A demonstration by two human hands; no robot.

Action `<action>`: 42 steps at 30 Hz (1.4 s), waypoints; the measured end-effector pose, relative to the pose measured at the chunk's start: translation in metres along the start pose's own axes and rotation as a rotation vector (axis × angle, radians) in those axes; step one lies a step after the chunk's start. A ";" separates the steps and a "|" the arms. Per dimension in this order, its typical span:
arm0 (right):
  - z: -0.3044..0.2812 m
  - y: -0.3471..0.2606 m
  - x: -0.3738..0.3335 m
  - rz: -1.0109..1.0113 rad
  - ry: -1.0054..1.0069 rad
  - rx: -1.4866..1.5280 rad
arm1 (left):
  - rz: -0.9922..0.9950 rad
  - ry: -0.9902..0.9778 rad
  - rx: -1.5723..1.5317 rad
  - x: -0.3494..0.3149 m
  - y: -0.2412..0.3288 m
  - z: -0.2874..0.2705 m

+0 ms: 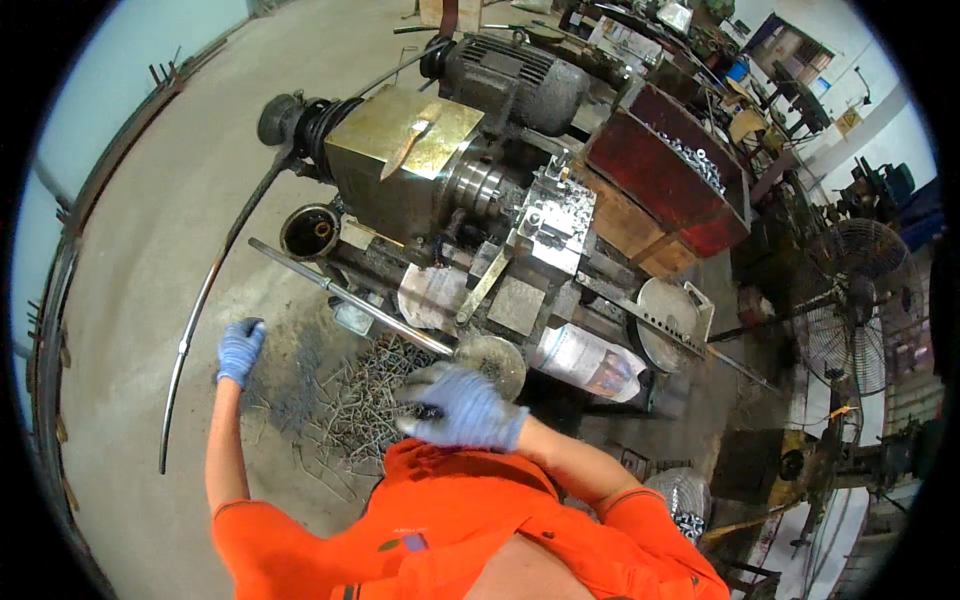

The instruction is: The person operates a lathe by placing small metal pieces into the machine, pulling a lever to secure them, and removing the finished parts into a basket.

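Blue-gloved left hand (240, 350) on floor (150, 250), right hand (462, 408) over bolts (365, 400)

A red bin (668, 178) of small metal parts sits at the far right, beside a grey motor (515, 80). A fan (855, 300) stands at the right. A brass-coloured housing (402, 145) tops the machine, and a long curved bar (205, 300) lies on the concrete floor (160, 200) at left.

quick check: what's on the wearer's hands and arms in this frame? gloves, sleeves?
Both hands wear light blue gloves: left hand, right hand. The gloves end at the wrist, leaving the forearms uncovered. An orange short-sleeved shirt has dark trim at the sleeve hems and a small patch on the front.
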State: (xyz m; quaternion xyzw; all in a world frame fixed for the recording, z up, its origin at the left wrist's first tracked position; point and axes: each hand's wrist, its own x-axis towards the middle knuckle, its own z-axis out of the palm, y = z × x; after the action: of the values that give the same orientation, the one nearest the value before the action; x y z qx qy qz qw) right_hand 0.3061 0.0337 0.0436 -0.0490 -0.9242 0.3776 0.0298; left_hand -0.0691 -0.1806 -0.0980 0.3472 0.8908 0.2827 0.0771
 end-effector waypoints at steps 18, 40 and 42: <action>-0.011 0.045 -0.167 0.573 0.604 -0.031 | 0.146 -0.076 0.453 0.027 0.085 0.206; -0.002 0.070 -0.201 0.711 0.751 0.132 | 0.240 -0.201 -0.411 0.012 0.226 0.009; -0.005 0.067 -0.201 0.654 0.758 0.056 | 0.248 -0.647 -0.276 0.024 0.272 0.021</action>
State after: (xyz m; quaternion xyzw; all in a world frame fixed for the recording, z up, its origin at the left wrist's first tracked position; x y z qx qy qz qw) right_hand 0.5107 0.0626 -0.0034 -0.4691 -0.7741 0.3472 0.2450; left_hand 0.0764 0.0071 0.0372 0.5103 0.7251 0.2828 0.3659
